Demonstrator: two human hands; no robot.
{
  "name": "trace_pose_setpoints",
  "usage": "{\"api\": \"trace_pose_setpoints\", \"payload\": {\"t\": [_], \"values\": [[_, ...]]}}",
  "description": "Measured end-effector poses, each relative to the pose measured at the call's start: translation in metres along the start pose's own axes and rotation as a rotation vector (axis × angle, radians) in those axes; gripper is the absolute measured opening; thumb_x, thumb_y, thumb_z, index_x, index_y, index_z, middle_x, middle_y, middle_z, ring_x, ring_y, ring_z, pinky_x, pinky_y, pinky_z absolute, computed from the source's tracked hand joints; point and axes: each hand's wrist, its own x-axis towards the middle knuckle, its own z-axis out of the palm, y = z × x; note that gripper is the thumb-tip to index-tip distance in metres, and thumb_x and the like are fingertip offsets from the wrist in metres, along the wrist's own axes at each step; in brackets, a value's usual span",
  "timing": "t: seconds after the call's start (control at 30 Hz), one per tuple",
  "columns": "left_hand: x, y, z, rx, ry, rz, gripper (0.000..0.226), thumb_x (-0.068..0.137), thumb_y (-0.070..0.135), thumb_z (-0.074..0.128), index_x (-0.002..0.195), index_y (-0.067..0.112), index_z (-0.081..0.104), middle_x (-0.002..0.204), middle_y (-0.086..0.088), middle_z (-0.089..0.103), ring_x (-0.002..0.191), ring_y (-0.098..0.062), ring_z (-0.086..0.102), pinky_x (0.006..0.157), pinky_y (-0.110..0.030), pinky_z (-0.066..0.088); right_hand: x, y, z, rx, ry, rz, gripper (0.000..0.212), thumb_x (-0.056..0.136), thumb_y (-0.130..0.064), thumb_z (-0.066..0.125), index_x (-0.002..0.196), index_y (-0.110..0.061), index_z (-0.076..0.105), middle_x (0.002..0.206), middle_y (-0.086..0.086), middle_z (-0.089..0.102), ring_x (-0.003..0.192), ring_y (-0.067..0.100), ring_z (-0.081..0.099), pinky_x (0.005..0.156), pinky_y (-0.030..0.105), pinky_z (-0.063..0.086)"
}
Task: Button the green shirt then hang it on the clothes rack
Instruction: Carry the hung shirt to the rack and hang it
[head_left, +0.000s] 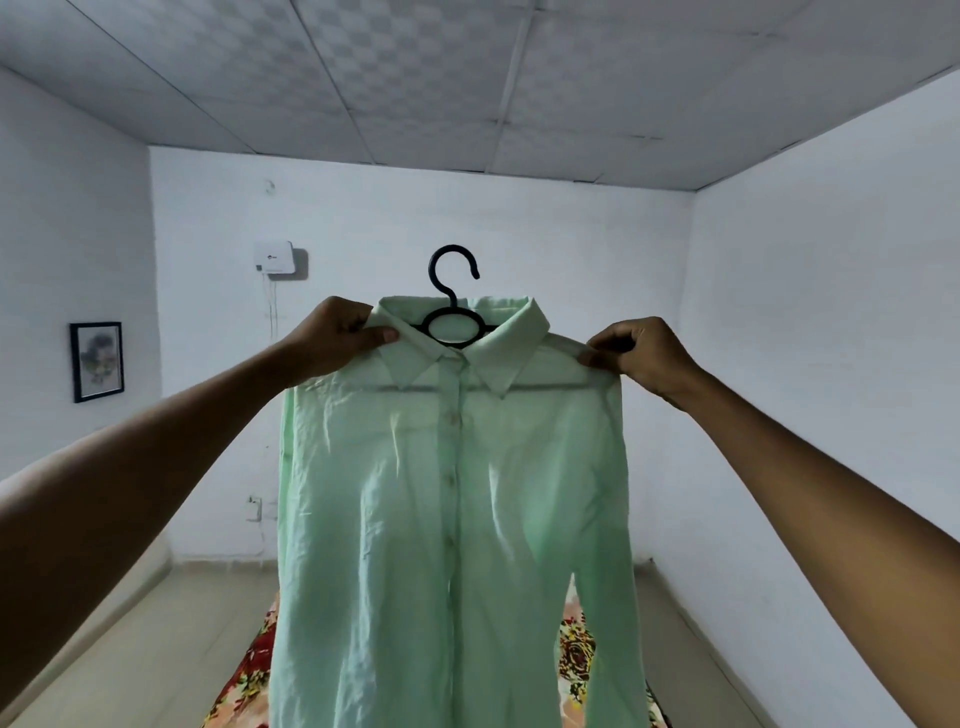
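The pale green shirt (452, 519) hangs in front of me, held up at head height, its front placket buttoned down the middle. A black plastic hanger (451, 291) sits inside the collar, its hook sticking up free above the neck. My left hand (337, 335) pinches the shirt's left shoulder beside the collar. My right hand (639, 351) pinches the right shoulder seam over the hanger's end. No clothes rack is in view.
A floral cloth (249, 670) lies on the floor below the shirt. White walls enclose the room; a framed picture (97, 361) hangs on the left wall and a white box (275, 257) on the far wall.
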Motion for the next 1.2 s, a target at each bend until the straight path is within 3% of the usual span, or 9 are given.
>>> {"api": "trace_pose_setpoints", "payload": {"t": [0.07, 0.17, 0.23, 0.3, 0.4, 0.53, 0.73, 1.0, 1.2], "values": [[0.000, -0.002, -0.001, -0.005, 0.009, -0.017, 0.083, 0.073, 0.069, 0.072, 0.078, -0.012, 0.052, 0.070, -0.005, 0.045, 0.065, -0.017, 0.039, 0.060, -0.034, 0.035, -0.002, -0.002, -0.001, 0.020, 0.021, -0.041, 0.007, 0.081, -0.022, 0.086, 0.086, -0.024, 0.082, 0.090, -0.001, 0.079, 0.088, 0.013, 0.072, 0.092, 0.037, 0.059], [0.000, 0.003, 0.000, -0.031, 0.012, -0.033, 0.078, 0.077, 0.060, 0.076, 0.073, -0.011, 0.046, 0.070, -0.005, 0.040, 0.066, -0.019, 0.035, 0.061, -0.035, 0.031, -0.005, -0.003, 0.002, 0.060, 0.083, -0.105, 0.021, 0.093, -0.009, 0.073, 0.087, -0.027, 0.080, 0.090, -0.008, 0.079, 0.086, 0.005, 0.071, 0.088, 0.035, 0.059], [0.000, 0.008, 0.000, -0.046, 0.032, -0.053, 0.067, 0.086, 0.044, 0.079, 0.070, -0.009, 0.041, 0.069, -0.006, 0.036, 0.065, -0.019, 0.032, 0.060, -0.035, 0.028, -0.008, -0.002, 0.007, 0.116, 0.129, -0.101, 0.012, 0.091, -0.015, 0.076, 0.098, -0.024, 0.078, 0.096, -0.003, 0.077, 0.086, 0.007, 0.069, 0.085, 0.030, 0.055], [0.002, 0.010, 0.000, -0.044, 0.060, -0.067, 0.059, 0.090, 0.033, 0.077, 0.070, -0.009, 0.042, 0.068, -0.007, 0.037, 0.065, -0.019, 0.033, 0.058, -0.031, 0.028, -0.011, 0.003, 0.010, 0.122, 0.157, -0.050, 0.031, 0.081, -0.024, 0.086, 0.110, -0.022, 0.074, 0.102, 0.002, 0.073, 0.085, 0.013, 0.067, 0.082, 0.028, 0.056], [0.005, 0.006, -0.003, -0.067, 0.057, -0.089, 0.055, 0.091, 0.030, 0.076, 0.073, -0.012, 0.046, 0.068, -0.008, 0.041, 0.065, -0.019, 0.036, 0.058, -0.030, 0.029, -0.015, 0.009, 0.014, -0.019, 0.216, 0.004, 0.034, 0.075, -0.024, 0.091, 0.104, -0.018, 0.076, 0.095, 0.000, 0.075, 0.083, 0.017, 0.070, 0.080, 0.027, 0.058], [0.010, -0.005, -0.006, -0.064, 0.034, -0.095, 0.072, 0.081, 0.053, 0.078, 0.075, -0.012, 0.048, 0.069, -0.007, 0.043, 0.066, -0.018, 0.038, 0.062, -0.035, 0.032, -0.011, 0.021, 0.015, -0.031, 0.296, 0.020, 0.012, 0.082, -0.016, 0.084, 0.093, -0.015, 0.080, 0.080, -0.006, 0.075, 0.079, 0.018, 0.073, 0.084, 0.040, 0.063], [0.017, -0.026, -0.004, -0.067, -0.004, -0.079, 0.097, 0.063, 0.082, 0.073, 0.083, -0.011, 0.058, 0.074, -0.010, 0.057, 0.068, -0.018, 0.049, 0.064, -0.037, 0.042, 0.002, 0.022, 0.019, -0.023, 0.326, 0.006, 0.008, 0.096, -0.017, 0.068, 0.090, -0.017, 0.074, 0.082, -0.008, 0.070, 0.073, 0.000, 0.061, 0.070, 0.018, 0.047], [0.023, -0.017, 0.004, 0.014, -0.003, -0.073, 0.045, 0.093, 0.026, 0.074, 0.067, -0.005, 0.054, 0.058, -0.003, 0.046, 0.051, -0.013, 0.039, 0.051, -0.023, 0.031, 0.019, 0.037, 0.036, 0.062, 0.296, 0.163, 0.018, 0.103, -0.021, 0.052, 0.101, -0.016, 0.069, 0.099, -0.002, 0.070, 0.088, 0.015, 0.060, 0.071, 0.027, 0.046], [0.032, -0.028, 0.013, 0.007, 0.005, -0.086, 0.041, 0.091, 0.026, 0.076, 0.064, 0.003, 0.056, 0.059, -0.005, 0.048, 0.056, -0.017, 0.040, 0.056, -0.026, 0.032, 0.028, 0.039, 0.047, -0.024, 0.317, 0.172, 0.024, 0.104, -0.020, 0.051, 0.116, -0.010, 0.069, 0.115, 0.001, 0.067, 0.105, 0.017, 0.058, 0.087, 0.027, 0.042]]}}
